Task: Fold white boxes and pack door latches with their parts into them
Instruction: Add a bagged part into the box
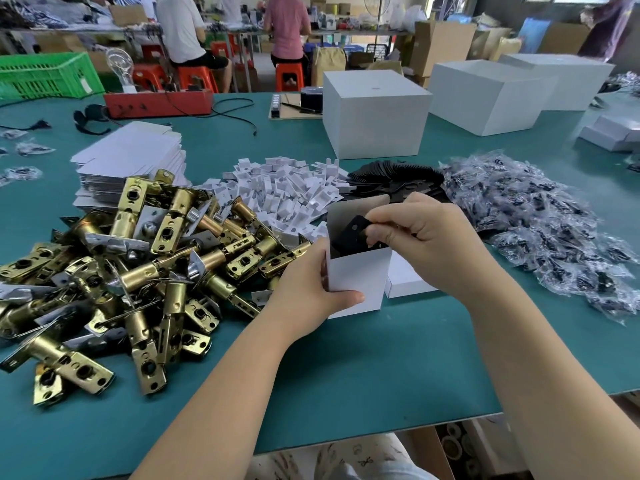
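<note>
a: what is nearest me on the green table (pixel 346 375)?

b: my two bare forearms reach forward. my left hand (pixel 311 289) wraps the near left corner of a small white box (pixel 358 277), thumb across its front face, holding it upright with the mouth open at the top.

a: and the other hand?

b: my right hand (pixel 419 233) sits right above the mouth, fingers curled, pinching a flat black plate (pixel 349 233) that is already partway inside. the plate lies down and to the left of that grip, tilted, so i judge the coming push goes straight down.

a: beyond that?

b: left of the box, a heap of brass latches (pixel 138 265), nearer my left hand. behind it, white card inserts (pixel 277 192), more black plates (pixel 398 178), and bagged parts (pixel 536 230) to the right.
</note>
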`<state>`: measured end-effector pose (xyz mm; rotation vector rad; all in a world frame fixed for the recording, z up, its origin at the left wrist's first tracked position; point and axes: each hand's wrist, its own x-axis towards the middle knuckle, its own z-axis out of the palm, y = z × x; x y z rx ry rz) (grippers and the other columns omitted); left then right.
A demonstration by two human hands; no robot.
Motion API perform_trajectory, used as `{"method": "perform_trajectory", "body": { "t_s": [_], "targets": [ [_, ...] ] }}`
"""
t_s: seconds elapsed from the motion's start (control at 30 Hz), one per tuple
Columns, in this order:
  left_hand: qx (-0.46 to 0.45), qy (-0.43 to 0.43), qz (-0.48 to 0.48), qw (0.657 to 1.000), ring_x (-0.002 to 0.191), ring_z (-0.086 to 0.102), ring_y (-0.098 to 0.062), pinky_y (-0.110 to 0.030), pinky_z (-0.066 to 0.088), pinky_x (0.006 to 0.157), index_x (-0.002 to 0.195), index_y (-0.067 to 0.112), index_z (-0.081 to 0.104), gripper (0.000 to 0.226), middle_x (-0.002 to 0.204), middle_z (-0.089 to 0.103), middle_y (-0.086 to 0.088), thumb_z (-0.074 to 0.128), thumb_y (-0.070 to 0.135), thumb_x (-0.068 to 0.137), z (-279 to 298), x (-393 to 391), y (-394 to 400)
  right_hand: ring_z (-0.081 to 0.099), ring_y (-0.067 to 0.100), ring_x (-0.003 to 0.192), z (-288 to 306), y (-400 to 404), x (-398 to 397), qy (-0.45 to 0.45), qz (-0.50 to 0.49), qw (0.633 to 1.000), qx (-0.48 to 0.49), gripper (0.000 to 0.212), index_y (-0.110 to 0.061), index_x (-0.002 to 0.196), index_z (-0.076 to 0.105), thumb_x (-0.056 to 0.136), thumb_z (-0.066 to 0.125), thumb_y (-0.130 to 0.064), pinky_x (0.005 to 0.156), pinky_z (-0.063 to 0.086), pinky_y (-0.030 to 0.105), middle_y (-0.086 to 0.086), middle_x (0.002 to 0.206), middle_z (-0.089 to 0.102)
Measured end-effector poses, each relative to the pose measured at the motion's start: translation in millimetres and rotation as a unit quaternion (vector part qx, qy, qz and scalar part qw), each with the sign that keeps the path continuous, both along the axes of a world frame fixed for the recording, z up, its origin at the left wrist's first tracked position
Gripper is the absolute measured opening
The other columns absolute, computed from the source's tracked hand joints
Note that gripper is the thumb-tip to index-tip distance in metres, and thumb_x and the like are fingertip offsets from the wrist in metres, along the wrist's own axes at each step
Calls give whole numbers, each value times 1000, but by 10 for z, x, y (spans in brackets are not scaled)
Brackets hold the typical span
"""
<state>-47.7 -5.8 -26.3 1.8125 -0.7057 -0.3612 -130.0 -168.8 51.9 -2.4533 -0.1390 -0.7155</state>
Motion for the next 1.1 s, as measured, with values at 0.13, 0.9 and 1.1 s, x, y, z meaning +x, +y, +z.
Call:
{"method": "perform_trajectory", "body": {
  "t_s": [0.13, 0.9, 1.1],
  "targets": [
    [13, -3, 0, 1000, 92, 62, -1, -33, 55, 79, 113, 32, 55, 57, 101, 65, 15, 79, 35, 62, -1, -4, 2, 41, 22, 75, 75, 24, -22, 14, 26, 994, -101, 11, -9, 95, 75, 89, 66, -12, 68, 35, 26, 0, 72, 64],
    [10, -14, -14, 1000, 94, 62, -12, -34, 57, 80, 115, 32, 56, 55, 105, 66, 8, 80, 29, 66, -13, -3, 1, 51, 31, 75, -52, 272, -175, -16, -68, 973, -218, 19, -16, 79, 77, 82, 60, -24, 69, 40, 41, 5, 78, 60],
    [-19, -9, -27, 999, 90, 62, 3, -12, 50, 70, 116, 38, 56, 54, 100, 65, 24, 80, 22, 70, -23, 6, 12, 54, 30, 68, -176, 282, -242, -81, -146, 962, -215, 15, -11, 84, 75, 81, 65, -22, 69, 34, 35, 4, 74, 65]
  ]
}}
